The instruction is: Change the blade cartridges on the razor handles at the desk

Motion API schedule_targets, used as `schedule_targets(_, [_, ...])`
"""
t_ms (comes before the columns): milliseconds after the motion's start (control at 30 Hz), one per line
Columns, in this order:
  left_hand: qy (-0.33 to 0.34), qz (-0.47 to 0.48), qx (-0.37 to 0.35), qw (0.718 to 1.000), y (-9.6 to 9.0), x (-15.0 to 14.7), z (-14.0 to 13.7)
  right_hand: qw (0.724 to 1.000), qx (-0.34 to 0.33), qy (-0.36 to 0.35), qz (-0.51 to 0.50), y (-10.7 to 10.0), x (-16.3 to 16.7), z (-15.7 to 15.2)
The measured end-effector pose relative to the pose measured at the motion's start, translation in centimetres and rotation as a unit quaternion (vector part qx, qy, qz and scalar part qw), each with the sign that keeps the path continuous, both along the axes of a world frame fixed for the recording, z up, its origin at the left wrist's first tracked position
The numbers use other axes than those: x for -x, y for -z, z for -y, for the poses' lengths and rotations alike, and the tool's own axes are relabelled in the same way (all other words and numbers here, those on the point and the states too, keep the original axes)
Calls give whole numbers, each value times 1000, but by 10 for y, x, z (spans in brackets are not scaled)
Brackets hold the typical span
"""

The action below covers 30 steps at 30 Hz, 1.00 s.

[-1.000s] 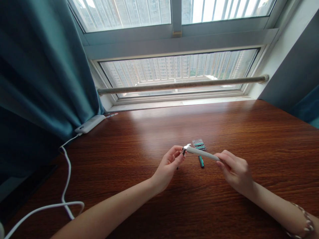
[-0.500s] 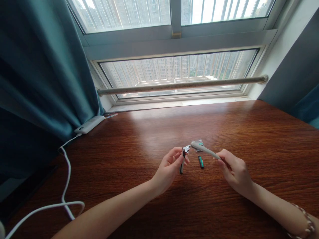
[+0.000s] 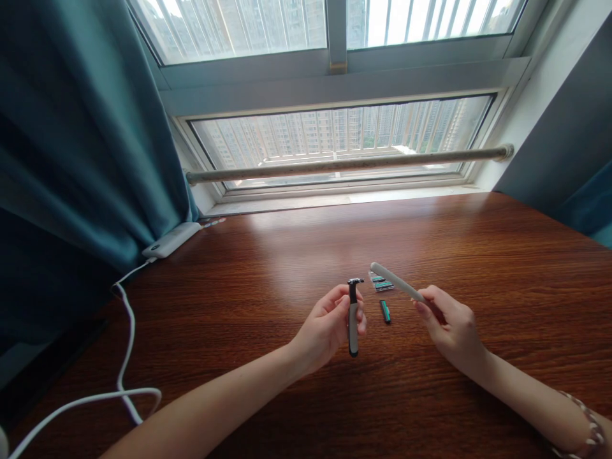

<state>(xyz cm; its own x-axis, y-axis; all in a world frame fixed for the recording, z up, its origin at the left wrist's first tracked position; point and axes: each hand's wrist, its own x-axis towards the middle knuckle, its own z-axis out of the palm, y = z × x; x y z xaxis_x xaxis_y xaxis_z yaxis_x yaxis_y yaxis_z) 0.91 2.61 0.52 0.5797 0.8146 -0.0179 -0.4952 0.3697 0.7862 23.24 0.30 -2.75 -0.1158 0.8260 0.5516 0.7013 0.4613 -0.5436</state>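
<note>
A safety razor (image 3: 353,325) with a black and grey handle stands nearly upright in my left hand (image 3: 329,328), pinched between thumb and fingers. Its small head with a metallic glint points up and to the right. My right hand (image 3: 452,328) is closed on the lower end of a slim light grey stick (image 3: 394,279) with a rounded tip; what kind of tool it is I cannot tell. The tip hovers right of the razor head, apart from it. Beneath lies a black and green razor cartridge (image 3: 385,312). Behind it is a clear pack of several cartridges (image 3: 381,284), partly covered by the stick.
The wooden table (image 3: 268,280) reaches to the window sill. At the left, a white power strip (image 3: 172,240) rests by the blue curtain (image 3: 95,127), and its white cable (image 3: 131,331) loops down the table's left side. A metal rail (image 3: 344,166) crosses the window.
The razor has turned in my left hand, so its handle now hangs lower and shows its length. The stick's tip has risen slightly and turned, uncovering more of the cartridge pack.
</note>
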Motion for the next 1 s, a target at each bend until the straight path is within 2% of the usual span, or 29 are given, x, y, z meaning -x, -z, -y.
schedule_targets(100, [19, 5, 7, 1000, 0, 0, 0, 1000, -7, -20, 22, -1, 0, 0])
schedule_targets(433, [51, 3, 25, 998, 2, 2, -2, 1000, -11, 12, 26, -2, 1, 1])
schedule_targets(833, [47, 1, 16, 999, 5, 2, -4, 999, 16, -13, 47, 1, 1, 0])
schedule_targets(1000, [43, -2, 16, 999, 5, 2, -4, 999, 18, -1, 37, 0, 2, -1])
